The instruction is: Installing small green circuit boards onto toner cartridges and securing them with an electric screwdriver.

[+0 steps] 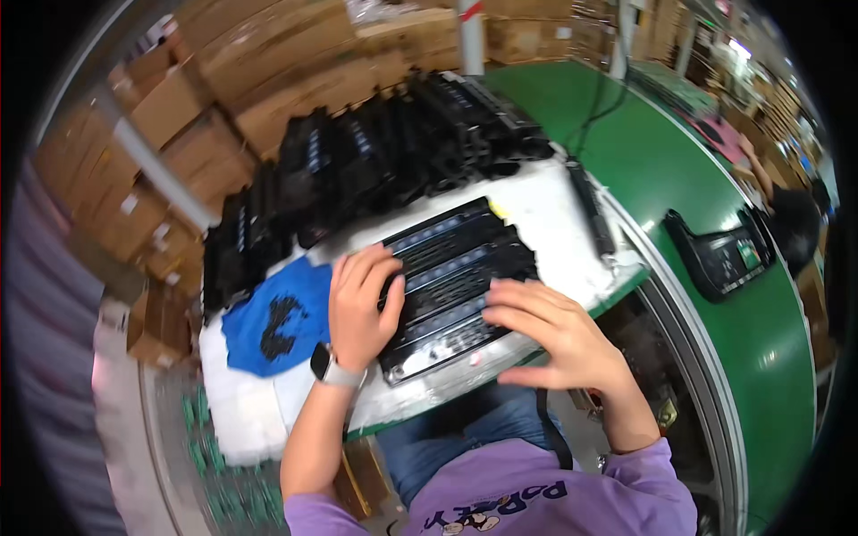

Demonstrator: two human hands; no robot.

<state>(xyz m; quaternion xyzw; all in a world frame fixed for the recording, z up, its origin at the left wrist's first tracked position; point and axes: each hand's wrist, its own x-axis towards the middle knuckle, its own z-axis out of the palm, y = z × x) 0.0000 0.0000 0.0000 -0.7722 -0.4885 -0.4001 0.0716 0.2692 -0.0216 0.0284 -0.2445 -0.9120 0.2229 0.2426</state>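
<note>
In front of me on a white-covered table lies a group of black plastic panels (447,284), side by side, with rows of small bluish-grey rectangles along them. My left hand (362,299) is at their left edge, fingers stretched and thumb apart, and seems to touch the nearer panels. Over the right end of the panels, my right hand (559,335) is open with its fingers spread; whether it touches them I cannot tell. Left of my left hand, a blue cloth (308,295) holds a heap of small black parts (281,327), too small to name.
Many black plastic housings (384,147) line the table's far side. A black power screwdriver (590,210) with a cable lies at the right. Beyond it runs a green conveyor (652,161) with a black housing (724,255). A person (795,223) works at far right. Cardboard boxes (286,54) stand behind.
</note>
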